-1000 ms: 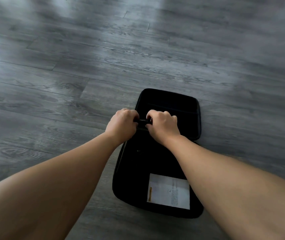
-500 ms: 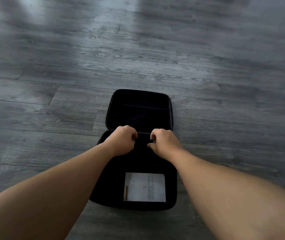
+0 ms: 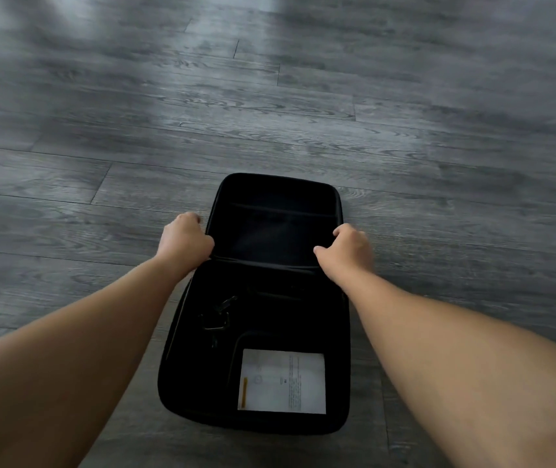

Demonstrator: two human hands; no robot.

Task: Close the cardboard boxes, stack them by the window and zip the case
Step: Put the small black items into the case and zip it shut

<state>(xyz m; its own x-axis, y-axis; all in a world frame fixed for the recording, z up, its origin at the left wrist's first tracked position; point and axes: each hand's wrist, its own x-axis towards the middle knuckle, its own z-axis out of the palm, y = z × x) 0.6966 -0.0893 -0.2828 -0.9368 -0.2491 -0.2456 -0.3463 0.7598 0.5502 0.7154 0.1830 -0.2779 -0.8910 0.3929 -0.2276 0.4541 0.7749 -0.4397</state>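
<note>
Two hands are gripping the open black case (image 3: 256, 359), which is lying on the grey floor (image 3: 303, 123): the left hand (image 3: 184, 239) is closed on the lid's (image 3: 276, 224) left edge, the right hand (image 3: 349, 251) on its right. Folding the lid down evenly should be keeping the zipper aligned. Both forearms are reaching forward, nearly parallel, knuckles up.

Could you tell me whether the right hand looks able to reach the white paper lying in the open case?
Probably yes. The white paper lies uncovered in the near half of the case, and the right hand, gripping the lid's right edge, would first have to let go.
</note>
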